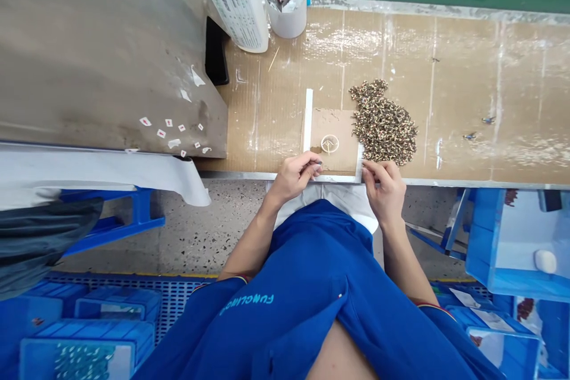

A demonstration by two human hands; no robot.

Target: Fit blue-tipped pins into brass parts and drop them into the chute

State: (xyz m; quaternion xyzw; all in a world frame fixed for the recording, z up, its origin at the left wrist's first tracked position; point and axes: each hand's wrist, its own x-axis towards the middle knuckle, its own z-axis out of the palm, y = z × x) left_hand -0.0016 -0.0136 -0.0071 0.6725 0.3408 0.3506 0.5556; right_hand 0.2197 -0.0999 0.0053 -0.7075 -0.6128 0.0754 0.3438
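Hands are apart at the near edge of the counter [467, 71]: left hand [294, 177] pinches a small dark piece [319, 162], right hand [383, 191] rests against a cardboard square [338, 130] holding a pale ring [330, 143], just beside a heap of small mottled parts [383, 122].

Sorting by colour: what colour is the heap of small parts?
Mottled brown and cream, the small-parts heap, in the head view.

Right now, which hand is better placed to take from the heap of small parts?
Probably the right hand: it lies just below the heap of small parts, on the same side. The left hand is farther off, beyond the cardboard square, and pinches something small and dark.
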